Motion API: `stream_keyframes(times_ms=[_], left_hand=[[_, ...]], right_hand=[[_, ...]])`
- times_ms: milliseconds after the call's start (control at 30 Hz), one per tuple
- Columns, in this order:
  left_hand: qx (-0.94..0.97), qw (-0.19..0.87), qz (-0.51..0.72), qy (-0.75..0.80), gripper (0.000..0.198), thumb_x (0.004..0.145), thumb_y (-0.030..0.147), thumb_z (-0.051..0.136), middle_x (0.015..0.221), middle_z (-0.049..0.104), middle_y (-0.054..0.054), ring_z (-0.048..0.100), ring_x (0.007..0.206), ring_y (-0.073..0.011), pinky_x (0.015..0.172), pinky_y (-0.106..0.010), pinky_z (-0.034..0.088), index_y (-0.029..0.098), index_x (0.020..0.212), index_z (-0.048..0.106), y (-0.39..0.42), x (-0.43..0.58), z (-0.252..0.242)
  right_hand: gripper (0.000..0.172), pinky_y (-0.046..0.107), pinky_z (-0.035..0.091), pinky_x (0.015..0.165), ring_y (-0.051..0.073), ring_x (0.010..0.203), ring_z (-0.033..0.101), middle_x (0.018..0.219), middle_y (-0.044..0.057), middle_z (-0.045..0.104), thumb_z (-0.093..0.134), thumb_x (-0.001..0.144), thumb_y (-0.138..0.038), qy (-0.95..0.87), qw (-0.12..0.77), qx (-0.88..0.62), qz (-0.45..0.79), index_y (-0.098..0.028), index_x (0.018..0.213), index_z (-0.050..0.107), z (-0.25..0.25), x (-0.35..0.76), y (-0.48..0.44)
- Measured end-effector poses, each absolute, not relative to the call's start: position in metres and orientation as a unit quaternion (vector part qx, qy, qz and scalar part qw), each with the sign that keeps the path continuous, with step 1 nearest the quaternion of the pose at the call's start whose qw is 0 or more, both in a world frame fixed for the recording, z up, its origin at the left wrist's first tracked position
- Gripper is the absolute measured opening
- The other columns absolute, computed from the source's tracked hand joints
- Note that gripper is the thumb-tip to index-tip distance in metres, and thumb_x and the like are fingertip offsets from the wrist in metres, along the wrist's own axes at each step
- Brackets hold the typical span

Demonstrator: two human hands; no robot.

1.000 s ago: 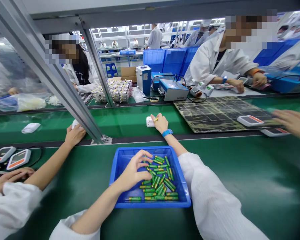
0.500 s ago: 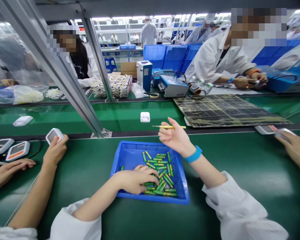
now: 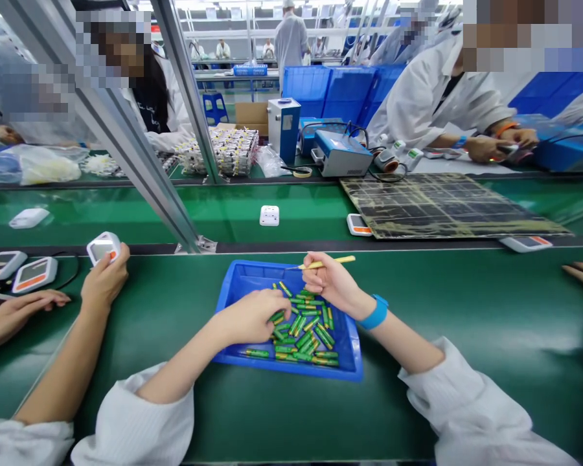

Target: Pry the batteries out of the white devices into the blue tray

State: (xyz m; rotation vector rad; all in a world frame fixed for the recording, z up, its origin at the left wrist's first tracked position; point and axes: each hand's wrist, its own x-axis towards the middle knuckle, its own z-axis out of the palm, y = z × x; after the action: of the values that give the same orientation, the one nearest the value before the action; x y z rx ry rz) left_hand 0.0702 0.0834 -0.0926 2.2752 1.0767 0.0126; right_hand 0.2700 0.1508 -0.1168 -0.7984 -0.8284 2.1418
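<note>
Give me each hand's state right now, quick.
Left hand: curled over green batteries in blue tray; grip cannot be told.
Right hand: closed on yellow stick.

**What You Cannot Make Out**

Your left hand (image 3: 252,317) covers part of the batteries (image 3: 306,327) in the blue tray (image 3: 245,275), so its grip is hidden. Your right hand (image 3: 333,285) hides part of the yellow stick (image 3: 333,261). Battery print is too small to read.
</note>
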Motion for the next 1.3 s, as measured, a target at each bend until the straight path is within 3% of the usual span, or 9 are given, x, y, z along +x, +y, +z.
stream_keyframes(times_ms=[167,300,433,667,867,1000,1167,1300], left_hand=[[0.805,0.19,-0.182,0.532,0.041,0.067,-0.003,0.052,0.11,0.062,-0.019,0.061,0.104,-0.0345,0.091,-0.044,0.047,0.01,0.105,0.063,0.074,0.059,-0.083],[0.771,0.192,-0.19,0.577,0.043,0.072,-0.005,0.051,0.112,0.064,-0.023,0.063,0.105,-0.0343,0.091,-0.042,0.049,0.007,0.111,0.063,0.071,0.07,-0.084],[0.758,0.192,-0.202,0.589,0.028,0.079,-0.001,0.047,0.104,0.068,-0.021,0.065,0.103,-0.034,0.09,-0.041,0.05,0.007,0.096,0.068,0.07,0.08,-0.082],[0.781,0.237,-0.228,0.531,0.033,0.07,-0.004,0.054,0.103,0.068,-0.016,0.066,0.099,-0.0295,0.082,-0.033,0.051,0.011,0.096,0.065,0.064,0.077,-0.086],[0.807,0.258,-0.18,0.5,0.036,0.074,-0.002,0.046,0.106,0.065,-0.015,0.065,0.099,-0.0277,0.081,-0.033,0.049,0.014,0.104,0.058,0.061,0.083,-0.101],[0.815,0.285,-0.11,0.493,0.033,0.079,0.008,0.049,0.097,0.064,-0.012,0.064,0.092,-0.0271,0.074,-0.034,0.048,0.015,0.111,0.049,0.06,0.09,-0.106],[0.773,0.445,0.007,0.451,0.027,0.081,0.011,0.047,0.086,0.064,-0.003,0.063,0.083,-0.0196,0.071,-0.028,0.047,0.02,0.107,0.045,0.059,0.096,-0.112],[0.753,0.521,0.028,0.4,0.028,0.081,0.014,0.05,0.093,0.065,-0.002,0.064,0.083,-0.0166,0.069,-0.026,0.047,0.021,0.108,0.044,0.061,0.097,-0.109]], right_hand=[[0.022,0.019,0.018,0.042,0.006,0.041,0.018,0.044,-0.007,0.033,0.058,0.083,-0.036,-0.326,0.341,-0.308,0.827,-0.019,0.071,0.053,-0.119,0.27,0.15],[0.021,0.019,0.018,0.042,0.006,0.041,0.017,0.044,-0.007,0.034,0.058,0.082,-0.035,-0.328,0.336,-0.312,0.826,-0.019,0.07,0.052,-0.12,0.27,0.15],[0.022,0.019,0.018,0.042,0.005,0.04,0.017,0.044,-0.008,0.035,0.06,0.08,-0.035,-0.324,0.336,-0.314,0.827,-0.018,0.069,0.052,-0.12,0.269,0.15],[0.022,0.02,0.018,0.042,0.005,0.039,0.019,0.043,-0.008,0.036,0.061,0.08,-0.035,-0.332,0.33,-0.318,0.825,-0.018,0.069,0.052,-0.121,0.269,0.15],[0.024,0.02,0.017,0.042,0.005,0.039,0.019,0.043,-0.008,0.037,0.06,0.079,-0.037,-0.347,0.321,-0.325,0.819,-0.018,0.068,0.05,-0.121,0.268,0.15],[0.024,0.02,0.018,0.042,0.005,0.039,0.02,0.043,-0.008,0.038,0.062,0.079,-0.038,-0.352,0.324,-0.325,0.816,-0.018,0.069,0.051,-0.121,0.268,0.15],[0.023,0.02,0.018,0.042,0.005,0.039,0.02,0.044,-0.008,0.038,0.062,0.079,-0.037,-0.349,0.324,-0.325,0.817,-0.018,0.069,0.052,-0.122,0.268,0.15],[0.023,0.02,0.018,0.042,0.005,0.039,0.02,0.043,-0.008,0.038,0.061,0.079,-0.036,-0.351,0.321,-0.326,0.817,-0.018,0.069,0.052,-0.121,0.268,0.149]])
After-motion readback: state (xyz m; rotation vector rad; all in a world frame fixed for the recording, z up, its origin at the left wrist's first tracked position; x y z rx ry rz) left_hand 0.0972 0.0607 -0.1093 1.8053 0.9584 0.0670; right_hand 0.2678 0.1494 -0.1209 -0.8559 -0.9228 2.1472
